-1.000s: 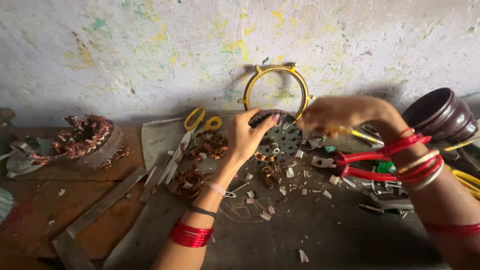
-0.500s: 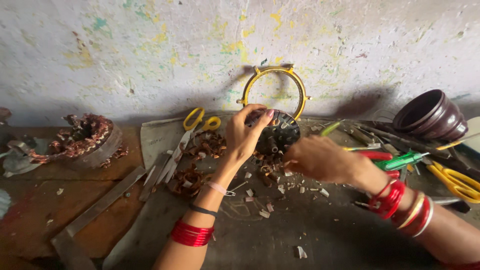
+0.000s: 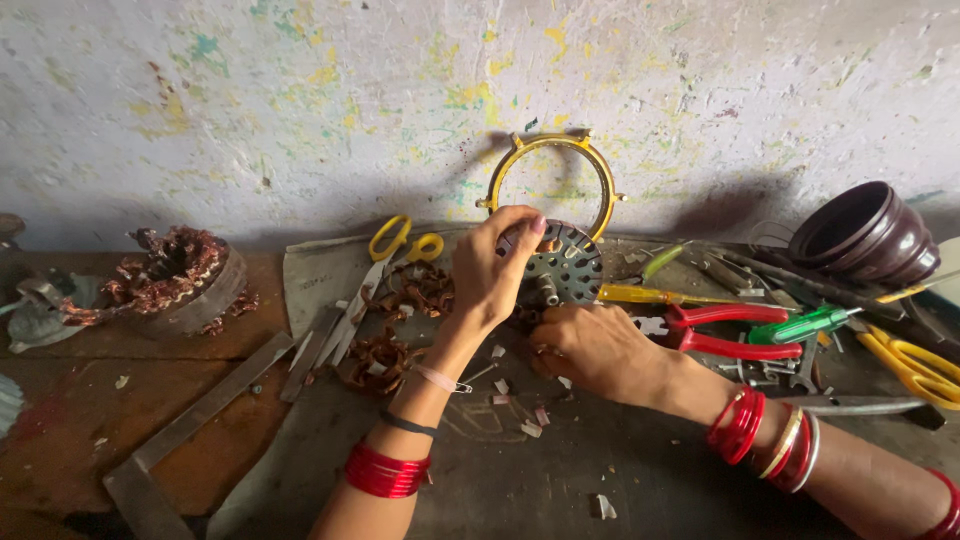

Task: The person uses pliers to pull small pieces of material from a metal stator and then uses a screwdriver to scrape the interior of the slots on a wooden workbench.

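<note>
My left hand [image 3: 490, 270] grips the top left edge of a round grey metal disc [image 3: 572, 265] with several holes and holds it upright on the bench. My right hand [image 3: 595, 350] rests on the bench just below the disc. Its fingers are curled in toward the disc's lower edge, and what they hold, if anything, is hidden. Behind the disc a yellow metal ring [image 3: 552, 150] leans against the paint-flecked wall. Tangled copper wire scraps [image 3: 380, 355] and small pale chips lie left of my left wrist.
Yellow-handled scissors [image 3: 400, 245] lie left of the disc. To the right lie red pliers [image 3: 730, 330], a yellow screwdriver [image 3: 640, 295], a green screwdriver [image 3: 810, 322], more yellow scissors [image 3: 915, 365] and a dark brown bowl [image 3: 860, 235]. At far left there is a copper-wound stator [image 3: 175, 275], with flat metal bars [image 3: 200, 410] in front.
My right hand has come back from the tools at the right and dropped to the bench below the disc. My left hand has kept hold of the disc.
</note>
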